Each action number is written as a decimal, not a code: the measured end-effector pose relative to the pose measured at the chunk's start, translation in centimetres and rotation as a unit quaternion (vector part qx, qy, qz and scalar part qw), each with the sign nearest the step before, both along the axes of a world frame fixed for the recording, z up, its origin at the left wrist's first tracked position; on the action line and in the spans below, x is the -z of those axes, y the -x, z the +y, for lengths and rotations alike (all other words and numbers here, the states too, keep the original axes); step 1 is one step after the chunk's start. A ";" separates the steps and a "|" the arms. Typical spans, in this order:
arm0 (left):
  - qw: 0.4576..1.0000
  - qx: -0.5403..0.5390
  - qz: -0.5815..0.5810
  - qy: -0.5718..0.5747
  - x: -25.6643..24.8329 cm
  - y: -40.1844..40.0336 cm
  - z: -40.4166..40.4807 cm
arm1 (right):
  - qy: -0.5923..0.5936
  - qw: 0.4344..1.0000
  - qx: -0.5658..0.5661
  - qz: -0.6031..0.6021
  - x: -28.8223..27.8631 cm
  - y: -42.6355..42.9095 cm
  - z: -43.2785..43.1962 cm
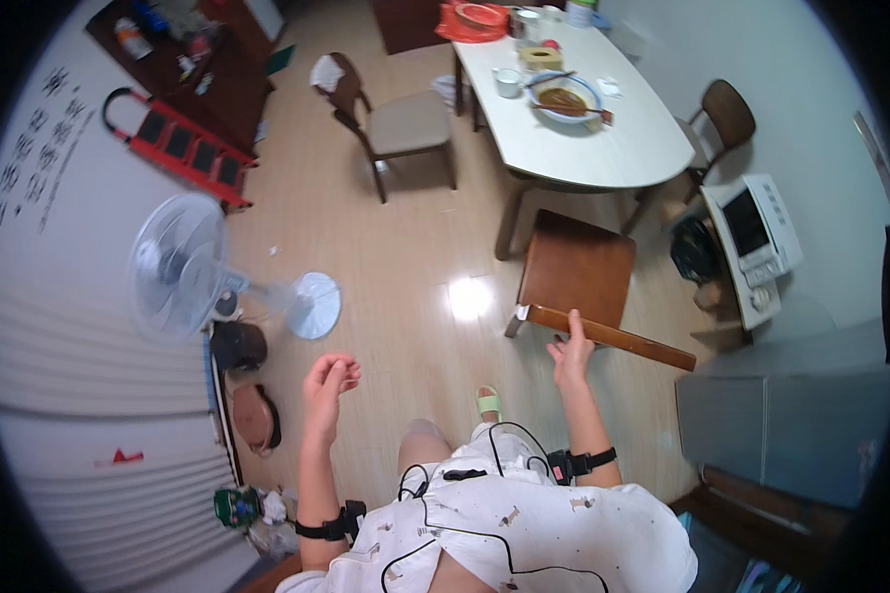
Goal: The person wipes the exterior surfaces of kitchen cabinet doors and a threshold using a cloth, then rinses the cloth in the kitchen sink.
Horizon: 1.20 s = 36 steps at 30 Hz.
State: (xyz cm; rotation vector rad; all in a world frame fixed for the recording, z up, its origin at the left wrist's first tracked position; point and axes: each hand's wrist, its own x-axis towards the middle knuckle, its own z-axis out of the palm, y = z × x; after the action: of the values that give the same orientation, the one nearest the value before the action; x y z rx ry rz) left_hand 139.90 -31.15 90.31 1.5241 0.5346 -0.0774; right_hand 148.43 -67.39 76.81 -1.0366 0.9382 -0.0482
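Before me stands a brown wooden chair (578,267), its top rail (612,337) towards me. My right hand (572,352) is at this rail, with one finger over its upper face and the others below, apart; whether it grips the rail is not plain. My left hand (329,378) is raised over the floor at the left, fingers curled and nothing seen in it. Beyond the chair, a white dining table (593,159) bears a large bowl (564,96) of brown food or liquid with wooden utensils, a cup (507,83) and a tissue box (540,58).
To the left are a standing fan (182,267) with its round base (315,305), a red step ladder (185,152) and a dark bin (239,345). Another chair (408,124) stands left of the table. A microwave oven (756,226) on a stand and a grey cabinet-like surface (779,422) are at the right.
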 end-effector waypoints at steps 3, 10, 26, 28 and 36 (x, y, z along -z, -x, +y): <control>0.999 0.019 0.026 0.023 1.4 -3.6 1.2 | 0.037 0.997 0.055 0.034 0.9 -1.9 0.3; 0.974 0.216 0.062 0.013 3.9 -13.0 1.6 | 0.244 0.938 0.229 -0.093 2.9 -4.6 1.9; 0.540 0.757 -0.296 -0.221 12.5 -23.0 -28.5 | 0.350 0.872 0.336 0.068 3.6 -5.6 2.2; 0.527 0.801 -0.214 -0.187 10.8 -22.0 -31.7 | 0.324 0.892 0.305 0.083 3.4 -5.0 1.3; 0.603 0.767 -0.204 -0.083 13.5 -21.9 -39.2 | 0.343 0.896 0.264 0.102 4.5 -5.6 -6.9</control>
State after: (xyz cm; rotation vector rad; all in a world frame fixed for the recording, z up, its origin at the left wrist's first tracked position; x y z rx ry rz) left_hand 161.80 -70.35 76.81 1.6815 -1.3176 -0.9995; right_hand 154.08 -74.25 72.28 -1.4154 1.4282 -0.7867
